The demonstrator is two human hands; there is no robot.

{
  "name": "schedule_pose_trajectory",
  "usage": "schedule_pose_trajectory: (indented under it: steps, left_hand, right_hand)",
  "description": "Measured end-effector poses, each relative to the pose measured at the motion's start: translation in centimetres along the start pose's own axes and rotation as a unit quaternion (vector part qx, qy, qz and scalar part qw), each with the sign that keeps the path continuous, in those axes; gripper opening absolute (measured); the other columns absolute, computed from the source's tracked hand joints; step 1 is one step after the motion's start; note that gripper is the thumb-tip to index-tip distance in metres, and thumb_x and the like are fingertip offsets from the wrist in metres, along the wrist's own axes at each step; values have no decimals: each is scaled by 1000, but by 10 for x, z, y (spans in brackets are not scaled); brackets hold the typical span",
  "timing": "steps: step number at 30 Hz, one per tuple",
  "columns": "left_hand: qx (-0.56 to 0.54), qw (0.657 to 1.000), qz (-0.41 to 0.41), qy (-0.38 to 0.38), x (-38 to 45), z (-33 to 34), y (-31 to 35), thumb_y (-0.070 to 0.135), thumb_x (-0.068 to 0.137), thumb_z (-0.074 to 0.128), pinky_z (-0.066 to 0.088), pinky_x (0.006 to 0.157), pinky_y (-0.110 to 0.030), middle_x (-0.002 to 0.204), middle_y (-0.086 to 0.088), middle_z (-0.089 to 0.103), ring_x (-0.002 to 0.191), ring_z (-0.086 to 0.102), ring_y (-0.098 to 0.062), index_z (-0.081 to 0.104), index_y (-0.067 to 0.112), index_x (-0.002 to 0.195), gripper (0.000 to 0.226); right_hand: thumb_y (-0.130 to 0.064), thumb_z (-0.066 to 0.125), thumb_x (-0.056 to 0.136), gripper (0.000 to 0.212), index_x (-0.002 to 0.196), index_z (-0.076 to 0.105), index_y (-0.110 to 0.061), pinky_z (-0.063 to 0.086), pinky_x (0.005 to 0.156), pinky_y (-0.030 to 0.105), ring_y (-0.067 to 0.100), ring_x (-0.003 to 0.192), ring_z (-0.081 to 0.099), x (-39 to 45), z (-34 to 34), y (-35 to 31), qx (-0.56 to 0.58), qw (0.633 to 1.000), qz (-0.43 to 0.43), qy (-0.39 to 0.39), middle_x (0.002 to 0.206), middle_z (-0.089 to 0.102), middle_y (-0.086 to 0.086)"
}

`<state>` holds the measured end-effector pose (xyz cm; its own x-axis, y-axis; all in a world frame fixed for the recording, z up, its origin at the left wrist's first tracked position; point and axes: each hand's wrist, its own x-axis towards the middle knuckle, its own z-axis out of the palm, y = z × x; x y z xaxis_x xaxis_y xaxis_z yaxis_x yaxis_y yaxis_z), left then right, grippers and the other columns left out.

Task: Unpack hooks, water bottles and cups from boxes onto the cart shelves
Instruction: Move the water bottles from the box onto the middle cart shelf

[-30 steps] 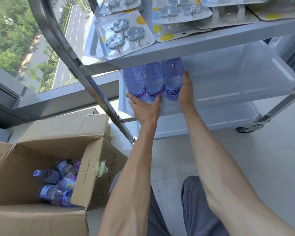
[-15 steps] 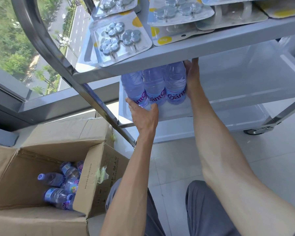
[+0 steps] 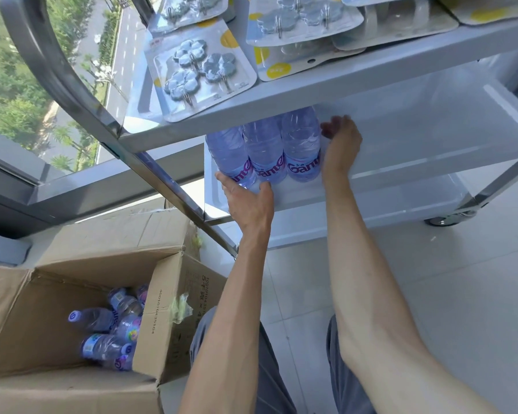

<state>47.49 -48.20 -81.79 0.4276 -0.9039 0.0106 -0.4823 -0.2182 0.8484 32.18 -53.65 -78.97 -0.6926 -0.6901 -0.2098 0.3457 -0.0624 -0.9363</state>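
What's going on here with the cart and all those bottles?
A person is stocking a cart from a box. Both hands are on a pack of bottles standing on the middle shelf: the left hand presses its near bottom edge and the right hand steadies its right side. Hook packs already lie on the top shelf. More bottles remain in the open box on the floor.

floor [image 3: 431,294]: pale tiles | window [image 3: 27,85]: daylight, trees and road below | sill [image 3: 102,186]: grey
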Motion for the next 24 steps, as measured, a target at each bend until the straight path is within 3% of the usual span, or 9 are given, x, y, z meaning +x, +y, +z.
schedule_pose_trajectory:
  steps: [2, 4, 8, 12, 16, 18, 20, 21, 24]
  left_hand:
    - [-9, 1000, 1, -4, 1, -3, 0, 36, 82, 71, 45, 103, -42, 145, -4, 45, 126, 53, -27, 8, 23, 155, 97]
    - [-15, 1000, 0, -11, 2, -6, -1, 34, 82, 71, 46, 104, -44, 145, -5, 46, 126, 52, -28, 10, 23, 155, 97]
    - [-32, 999, 2, -20, 1, -10, -1, 35, 81, 72, 47, 105, -49, 144, -5, 46, 127, 52, -28, 11, 24, 153, 95]
    - [-48, 998, 6, -51, 0, -17, -2, 29, 80, 71, 50, 101, -50, 143, -5, 47, 125, 53, -29, 12, 25, 152, 93]
    - [-52, 995, -5, -91, -9, -38, -10, 17, 82, 65, 50, 101, -47, 148, -8, 44, 126, 52, -30, 10, 23, 156, 93]
    - [-69, 995, -9, -66, -14, -53, -17, 15, 85, 62, 49, 102, -42, 148, -7, 45, 126, 53, -26, 22, 18, 155, 81]
    - [-78, 997, -2, -16, -19, -77, -30, 13, 86, 58, 52, 96, -37, 134, -5, 58, 110, 61, -18, 44, 16, 144, 59]
    - [-76, 997, 10, 13, -21, -89, -36, 12, 87, 57, 53, 92, -36, 122, -3, 65, 99, 64, -15, 56, 15, 134, 48]
    - [-80, 993, 46, 69, -21, -137, -62, 11, 86, 56, 55, 80, -36, 90, 1, 73, 81, 65, -14, 72, 14, 104, 24]
  right_hand:
    - [-21, 45, 80, 32, 93, 68, -4, 49, 74, 26, 18, 79, 67, -16, -16, 10, -27, 998, -52, -9, 83, 73, 3]
    - [-13, 51, 75, 28, 95, 68, -4, 50, 72, 24, 11, 78, 64, -32, -28, 22, -57, 991, -98, -71, 82, 71, -7]
    - [-10, 66, 75, 48, 120, 63, -23, 54, 90, 31, 7, 102, 65, -52, -35, 33, -166, 960, -164, -157, 109, 69, -13]
    - [-9, 73, 77, 57, 130, 58, -21, 51, 96, 24, -2, 109, 62, -56, -34, 38, -172, 960, -179, -132, 118, 66, -13]
    - [-9, 72, 77, 54, 128, 58, -16, 42, 87, 4, -5, 100, 60, -69, -29, 37, -199, 961, -170, -87, 114, 66, -9]
    - [-8, 71, 79, 57, 134, 53, -7, 44, 96, 17, 12, 112, 60, -86, -23, 39, -198, 972, -125, 9, 126, 64, 8]
    - [-1, 62, 81, 49, 129, 54, 0, 43, 95, 31, 27, 112, 60, -117, -13, 42, -195, 970, -103, 106, 121, 64, 15]
    - [2, 58, 81, 40, 121, 58, 1, 43, 90, 31, 28, 105, 62, -132, -9, 45, -195, 967, -110, 124, 112, 66, 16]
    - [3, 54, 84, 18, 98, 65, -2, 40, 70, 23, 27, 80, 63, -182, -4, 65, -223, 964, -136, 49, 84, 68, 9]
